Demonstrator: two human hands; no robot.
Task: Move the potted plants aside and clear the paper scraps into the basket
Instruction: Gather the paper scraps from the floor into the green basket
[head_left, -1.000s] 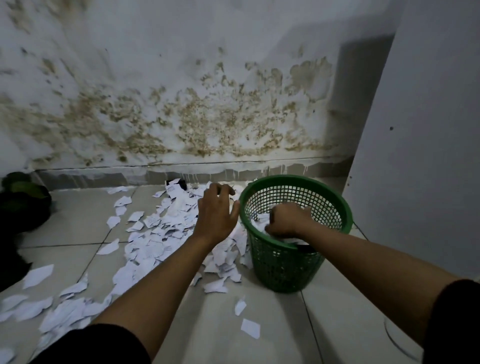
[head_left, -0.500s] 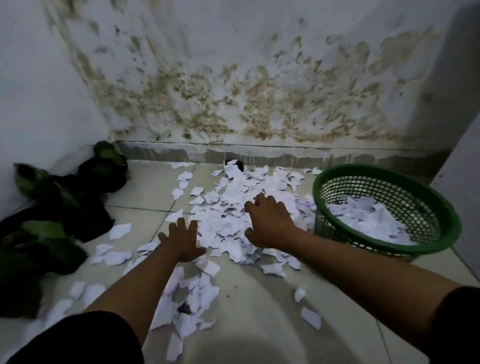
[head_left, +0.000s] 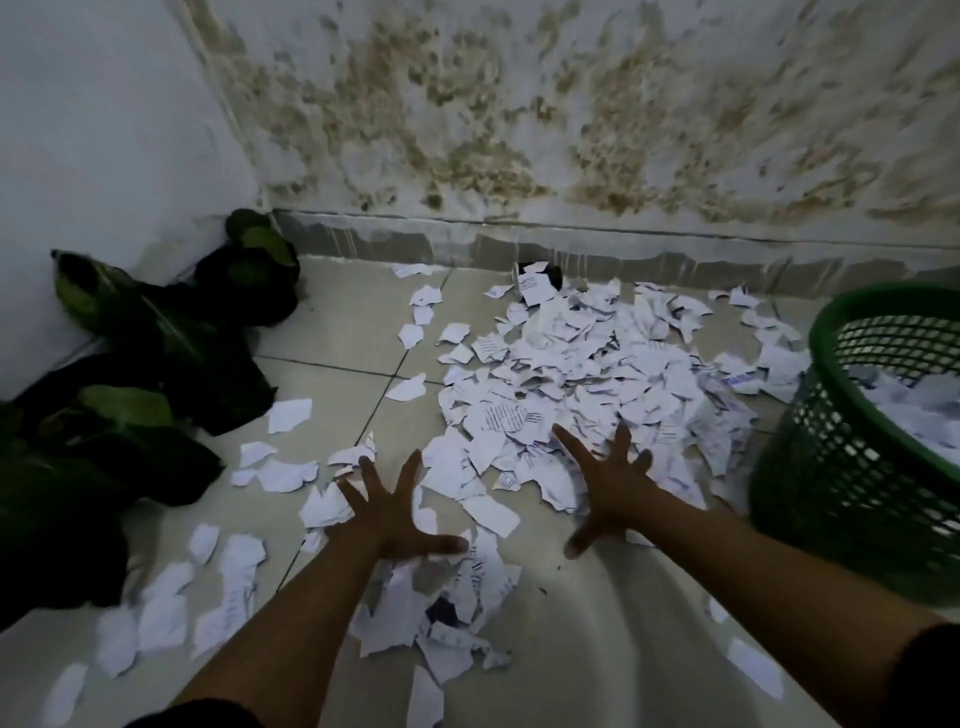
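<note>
basket (head_left: 831, 467) tilted left, scraps (head_left: 587, 374) beside

We reach both bare forearms forward and down from the bottom of the view, dark short sleeves just showing at the lower edge on each side. Our left hand (head_left: 390, 512) is palm down with its fingers straight and fanned wide, the thumb stuck out toward the right, holding nothing. Our right hand (head_left: 612, 488) lies a little farther forward, also palm down with the fingers splayed and straight and the thumb angled back toward the left, and the two hands sit apart with an open gap between the thumbs.
</note>
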